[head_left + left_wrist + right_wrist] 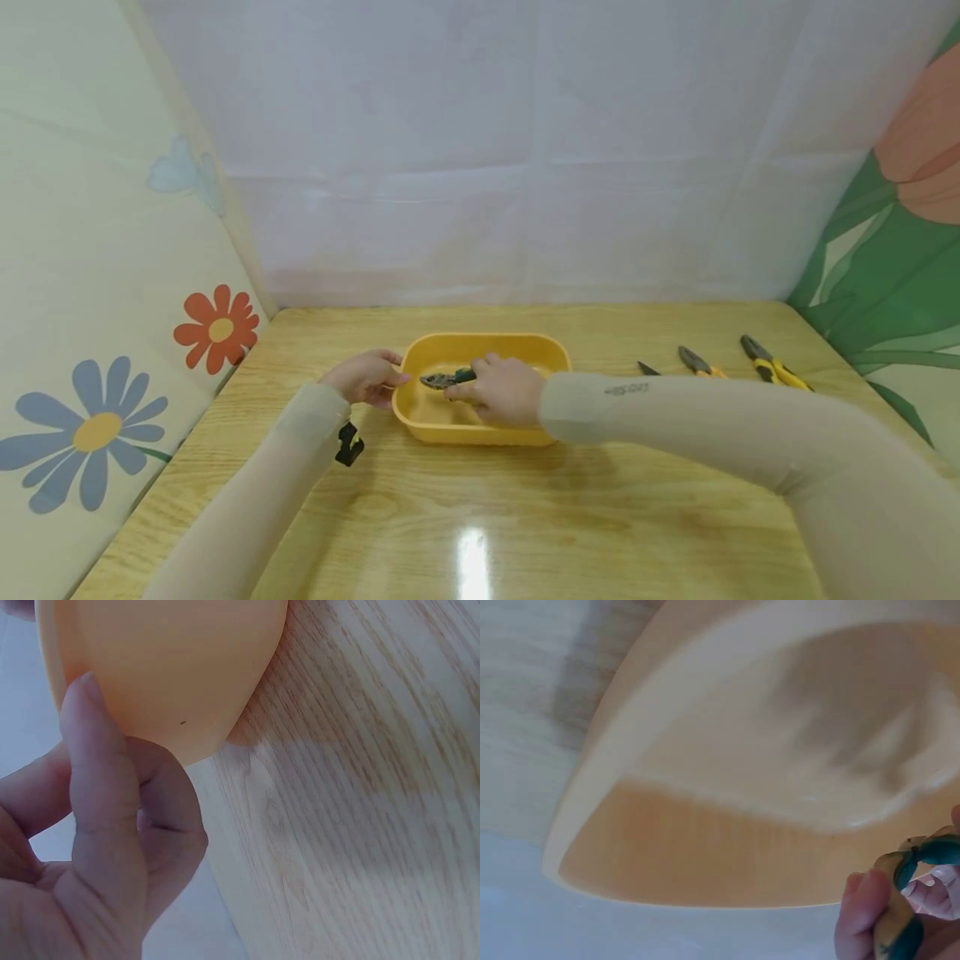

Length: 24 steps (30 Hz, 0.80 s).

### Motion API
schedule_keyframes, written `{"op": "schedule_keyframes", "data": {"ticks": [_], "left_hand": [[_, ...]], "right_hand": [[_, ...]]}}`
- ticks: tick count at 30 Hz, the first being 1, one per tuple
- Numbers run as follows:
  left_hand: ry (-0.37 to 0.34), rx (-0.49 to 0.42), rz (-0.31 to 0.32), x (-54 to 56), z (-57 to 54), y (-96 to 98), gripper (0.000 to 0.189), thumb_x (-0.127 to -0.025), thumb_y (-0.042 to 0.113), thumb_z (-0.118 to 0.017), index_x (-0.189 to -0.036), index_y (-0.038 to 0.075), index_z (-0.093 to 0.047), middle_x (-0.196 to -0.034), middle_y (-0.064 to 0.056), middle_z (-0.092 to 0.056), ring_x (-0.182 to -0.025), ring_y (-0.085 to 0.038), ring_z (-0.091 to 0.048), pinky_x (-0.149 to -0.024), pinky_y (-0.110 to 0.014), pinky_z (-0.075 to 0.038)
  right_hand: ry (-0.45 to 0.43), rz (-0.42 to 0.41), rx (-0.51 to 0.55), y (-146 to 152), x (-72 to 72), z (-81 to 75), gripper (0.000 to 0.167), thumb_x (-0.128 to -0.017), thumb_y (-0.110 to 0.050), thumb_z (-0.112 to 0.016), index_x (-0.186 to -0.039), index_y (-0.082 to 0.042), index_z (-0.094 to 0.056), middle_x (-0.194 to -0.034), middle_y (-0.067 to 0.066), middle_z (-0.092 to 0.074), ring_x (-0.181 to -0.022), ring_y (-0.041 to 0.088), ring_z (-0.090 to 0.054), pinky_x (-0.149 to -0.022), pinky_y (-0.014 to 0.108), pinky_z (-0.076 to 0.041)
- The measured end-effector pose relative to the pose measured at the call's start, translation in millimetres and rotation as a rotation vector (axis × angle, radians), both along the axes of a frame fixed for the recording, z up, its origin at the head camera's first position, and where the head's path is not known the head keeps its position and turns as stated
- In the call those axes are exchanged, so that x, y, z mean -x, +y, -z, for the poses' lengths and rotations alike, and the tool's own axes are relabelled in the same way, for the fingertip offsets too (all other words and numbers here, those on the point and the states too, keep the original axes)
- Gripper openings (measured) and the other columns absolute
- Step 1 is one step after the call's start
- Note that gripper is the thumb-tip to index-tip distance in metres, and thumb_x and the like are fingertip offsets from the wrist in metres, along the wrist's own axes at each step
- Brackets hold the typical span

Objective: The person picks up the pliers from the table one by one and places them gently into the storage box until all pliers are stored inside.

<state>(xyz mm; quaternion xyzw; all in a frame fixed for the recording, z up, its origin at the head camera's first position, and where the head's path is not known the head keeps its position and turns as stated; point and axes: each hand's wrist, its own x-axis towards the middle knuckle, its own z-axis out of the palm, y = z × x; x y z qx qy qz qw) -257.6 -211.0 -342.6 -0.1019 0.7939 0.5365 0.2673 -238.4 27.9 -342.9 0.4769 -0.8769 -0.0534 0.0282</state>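
Note:
A yellow plastic basin (480, 435) stands on the wooden table. At its left end my left hand (369, 377) holds the wall; in the left wrist view the thumb (101, 765) lies against the basin's side (187, 667) with other fingers bent beside it. My right hand (510, 390) grips a pair of pliers (442, 380) over the inside of the basin, metal head pointing left. Green and tan handles (904, 937) of the pliers show in the right wrist view; the fingers partly cover them.
On the right of the table lie orange-handled pliers (696, 362), yellow-and-black pliers (772, 364) and a dark pointed tip (647, 368), the rest hidden behind my right sleeve. A small black-and-yellow item (348, 443) sits by my left wrist. A pale cloth (525, 208) hangs behind the table.

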Motion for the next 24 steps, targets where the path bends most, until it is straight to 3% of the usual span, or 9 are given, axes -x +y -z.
{"op": "schedule_keyframes", "data": {"ticks": [8,19,24], "left_hand": [[0.001,0.032,-0.006,0.6,1.1,-0.7,0.04,-0.099,0.003,-0.053,-0.135,-0.003,-0.036,-0.099,-0.016,-0.058,-0.066,-0.015,-0.059,-0.057,-0.022,-0.054],[0.01,0.016,0.0,1.3,3.3,-2.3,0.036,-0.1,0.003,-0.052,-0.132,-0.003,-0.038,-0.099,-0.016,-0.057,-0.065,-0.015,-0.059,-0.057,-0.022,-0.054],[0.012,0.013,0.009,1.4,2.5,-1.5,0.035,-0.1,0.002,-0.051,-0.131,-0.003,-0.038,-0.098,-0.016,-0.057,-0.063,-0.014,-0.058,-0.056,-0.022,-0.054]], "right_hand": [[-0.003,-0.004,-0.114,-4.6,4.1,1.9,0.047,-0.096,-0.024,-0.06,-0.141,-0.035,-0.051,-0.117,0.013,-0.058,-0.098,0.024,-0.055,-0.068,0.032,-0.054],[0.022,-0.051,-0.226,-10.5,15.0,3.9,0.048,-0.096,-0.032,-0.063,-0.142,-0.036,-0.05,-0.117,0.009,-0.058,-0.098,0.022,-0.056,-0.075,0.033,-0.054],[-0.018,-0.047,-0.26,-10.8,21.4,8.1,0.051,-0.097,-0.033,-0.062,-0.145,-0.036,-0.045,-0.122,0.01,-0.056,-0.104,0.023,-0.055,-0.081,0.034,-0.054]]}}
